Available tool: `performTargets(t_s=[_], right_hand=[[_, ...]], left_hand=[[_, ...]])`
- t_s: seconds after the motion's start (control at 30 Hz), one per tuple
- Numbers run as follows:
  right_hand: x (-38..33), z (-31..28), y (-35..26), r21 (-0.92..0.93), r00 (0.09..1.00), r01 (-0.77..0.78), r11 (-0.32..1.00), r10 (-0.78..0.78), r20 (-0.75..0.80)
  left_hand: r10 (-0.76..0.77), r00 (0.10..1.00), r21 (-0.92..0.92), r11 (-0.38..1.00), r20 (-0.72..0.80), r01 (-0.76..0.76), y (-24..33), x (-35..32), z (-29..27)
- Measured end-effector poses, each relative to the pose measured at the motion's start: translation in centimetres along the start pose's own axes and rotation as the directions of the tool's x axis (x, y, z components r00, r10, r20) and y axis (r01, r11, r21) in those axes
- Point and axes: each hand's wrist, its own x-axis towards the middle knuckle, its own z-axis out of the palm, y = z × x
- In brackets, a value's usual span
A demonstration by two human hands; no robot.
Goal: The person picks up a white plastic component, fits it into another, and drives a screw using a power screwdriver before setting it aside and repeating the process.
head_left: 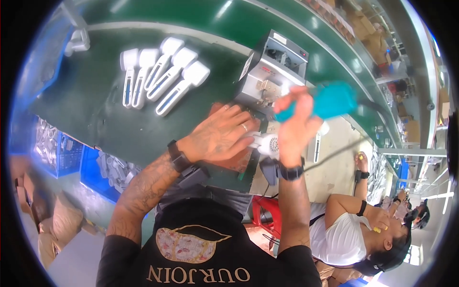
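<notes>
My right hand (297,126) is wrapped round a teal electric screwdriver (330,101), blurred by motion. From its far end a dark cord (377,109) runs off to the right. A white plastic piece (268,144) with a round slotted grille lies under my left hand (221,133). Those fingers are closed over its narrow end, and part of it is hidden. Beneath that hand shows a reddish-brown mat (229,165). Just beyond the hands stands a grey metal screw feeder (270,71).
Several white handheld devices (177,86) with rounded heads lie at the far left of the green table (107,124). Another white device (317,147) rests on the right. Blue crates (91,170) of parts stand at lower left. A co-worker (344,229) sits close on the right.
</notes>
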Motion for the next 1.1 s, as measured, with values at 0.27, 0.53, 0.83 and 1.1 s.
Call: performTargets(t_s=[0.27, 0.53, 0.83, 1.1], right_hand=[[-5.0, -2.8, -0.8, 0.109, 0.998, 0.06, 0.992, -0.059, -0.006], [-5.7, -2.5, -0.4, 0.15, 0.999, 0.0, 0.989, -0.005, 0.035], [-6.6, -2.1, 0.3, 0.217, 0.998, -0.028, 0.976, 0.016, 0.056], [-6.7, -1.8, 0.7, 0.224, 0.996, -0.082, 0.971, 0.085, -0.003]], left_hand=[[-0.024, 0.999, -0.071, 0.997, 0.025, 0.026, -0.1, 0.2, 0.0], [-0.039, 0.999, -0.072, 0.997, 0.028, 0.041, 0.0, 0.2, 0.1], [-0.006, 1.0, -0.022, 1.0, 0.018, 0.007, 0.0, 0.0, 0.4], [-0.002, 0.999, -0.042, 0.999, 0.048, 0.004, 0.2, 0.0, -0.4]])
